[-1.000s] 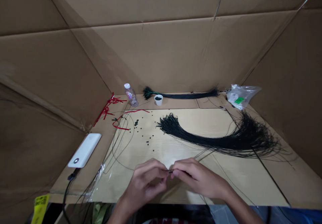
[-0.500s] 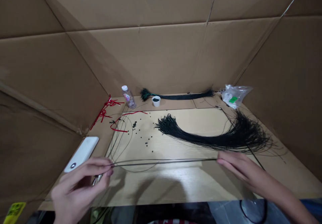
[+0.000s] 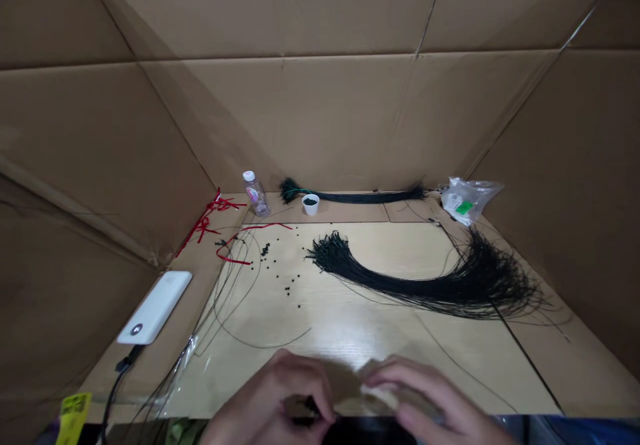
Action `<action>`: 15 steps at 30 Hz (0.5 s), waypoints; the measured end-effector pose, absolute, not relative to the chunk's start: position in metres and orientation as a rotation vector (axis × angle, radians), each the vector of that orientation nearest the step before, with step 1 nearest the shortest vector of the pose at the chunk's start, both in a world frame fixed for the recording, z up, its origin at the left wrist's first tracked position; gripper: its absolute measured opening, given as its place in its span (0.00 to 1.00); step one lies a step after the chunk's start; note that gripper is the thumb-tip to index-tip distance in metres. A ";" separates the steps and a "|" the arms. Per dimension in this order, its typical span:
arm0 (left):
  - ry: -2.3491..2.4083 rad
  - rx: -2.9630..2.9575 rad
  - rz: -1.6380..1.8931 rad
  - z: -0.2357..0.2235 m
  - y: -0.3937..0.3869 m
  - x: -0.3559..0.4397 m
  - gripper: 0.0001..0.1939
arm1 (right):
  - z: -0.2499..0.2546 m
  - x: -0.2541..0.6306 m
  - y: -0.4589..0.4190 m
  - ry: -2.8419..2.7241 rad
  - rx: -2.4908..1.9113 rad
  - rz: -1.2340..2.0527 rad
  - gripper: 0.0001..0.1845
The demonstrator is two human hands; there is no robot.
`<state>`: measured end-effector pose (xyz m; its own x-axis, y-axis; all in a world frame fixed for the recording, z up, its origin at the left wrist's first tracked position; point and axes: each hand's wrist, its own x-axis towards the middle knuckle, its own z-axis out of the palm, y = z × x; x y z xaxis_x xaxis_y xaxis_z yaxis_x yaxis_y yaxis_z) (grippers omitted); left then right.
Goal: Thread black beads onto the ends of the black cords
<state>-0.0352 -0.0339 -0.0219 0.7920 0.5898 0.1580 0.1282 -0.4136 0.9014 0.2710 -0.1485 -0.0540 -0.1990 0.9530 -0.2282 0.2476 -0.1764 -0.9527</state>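
Observation:
My left hand [image 3: 287, 398] is at the table's front edge, its thumb and forefinger pressed together in a pinch. What it pinches is too hidden to make out. Close to its right is my right hand [image 3: 425, 401], its fingers curved and smeared by motion. Whether the right fingers hold anything is unclear. Beyond the hands, a large bundle of thin black cords [image 3: 415, 288] curves across the table, knotted at its left end and fanned out at the right. Small black beads [image 3: 289, 290] are scattered left of it. A loose thin cord [image 3: 463, 365] runs toward the front edge.
Cardboard walls [image 3: 320, 118] enclose the table [image 3: 380, 338]. Along the back stand a clear bottle [image 3: 257, 196], a white cup [image 3: 311, 206] of black beads, another cord bundle [image 3: 370, 197] and a plastic bag [image 3: 467, 199]. A white power bank [image 3: 156, 306] and red ribbons [image 3: 205, 225] lie left.
Both hands have come down and inward to the front edge, now close together. The cords stretched between them before are no longer seen there.

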 end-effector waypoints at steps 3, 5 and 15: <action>0.569 1.953 0.488 -0.029 -0.021 -0.022 0.13 | -0.065 0.205 -0.114 -1.477 -1.071 1.708 0.35; 0.622 1.952 0.481 -0.031 -0.010 -0.023 0.12 | -0.074 0.185 -0.105 -1.403 -1.120 1.732 0.40; 0.555 1.870 0.384 -0.042 0.061 -0.002 0.10 | -0.101 0.200 -0.097 -0.976 -1.237 1.668 0.38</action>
